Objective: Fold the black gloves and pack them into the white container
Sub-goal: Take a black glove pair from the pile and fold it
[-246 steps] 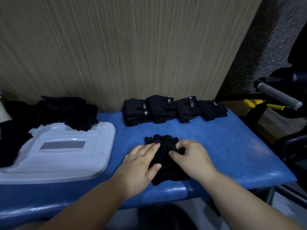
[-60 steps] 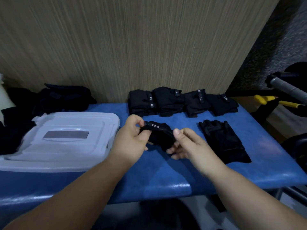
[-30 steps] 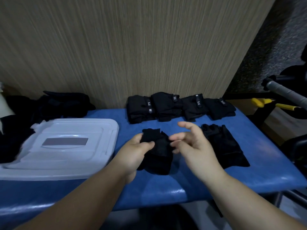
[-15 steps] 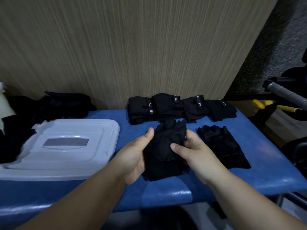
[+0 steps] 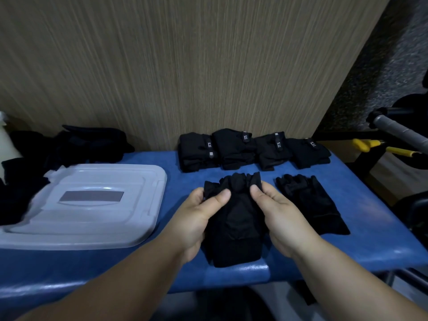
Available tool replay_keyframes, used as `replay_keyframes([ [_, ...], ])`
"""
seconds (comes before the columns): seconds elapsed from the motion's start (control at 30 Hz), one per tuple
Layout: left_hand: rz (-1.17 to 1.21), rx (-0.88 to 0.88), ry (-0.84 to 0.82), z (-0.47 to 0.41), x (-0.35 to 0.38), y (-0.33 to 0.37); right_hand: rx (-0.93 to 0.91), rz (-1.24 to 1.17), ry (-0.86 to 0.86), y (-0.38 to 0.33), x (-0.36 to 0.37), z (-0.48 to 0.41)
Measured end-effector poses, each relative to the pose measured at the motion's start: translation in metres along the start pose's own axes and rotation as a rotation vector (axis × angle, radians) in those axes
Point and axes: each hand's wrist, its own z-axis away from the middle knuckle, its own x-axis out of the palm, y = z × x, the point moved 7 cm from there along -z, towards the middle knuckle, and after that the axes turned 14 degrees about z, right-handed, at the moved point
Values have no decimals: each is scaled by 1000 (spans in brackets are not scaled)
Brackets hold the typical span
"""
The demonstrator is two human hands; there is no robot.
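Both hands, left hand (image 5: 196, 218) & right hand (image 5: 279, 214), pinch black glove (image 5: 234, 225), fingertips bunched.

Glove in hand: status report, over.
Left grip and right grip hold glove near its finger end, on bench. Second glove lies at right; four folded bundles at back. Container lidded.

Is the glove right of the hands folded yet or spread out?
Spread out: the loose glove lies flat at full length, fingers toward the wall.
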Motion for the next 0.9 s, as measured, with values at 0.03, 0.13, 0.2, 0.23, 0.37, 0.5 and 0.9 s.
replay_keyframes([
  [0.03,2,-6,3,0,0,-1,-9,2,5,-1,0,0],
  [0.13,-24,25,61,-2,-4,-1,-39,14,11,-3,0,1],
  [0.2,-33,80,91,-5,-8,-1,-55,22,39,-2,-1,1],
  [0.23,-34,115,92,-6,-8,0,-61,27,54,-2,-2,1],
  [0.37,-121,234,84,-4,-5,5,-88,232,163,-2,-8,1],
  [0.5,-671,375,170,-7,-16,11,-90,805,319,-3,-23,0],
  [0.9,-1481,414,-76,-7,0,-3,-179,1562,-170,26,13,1],
])
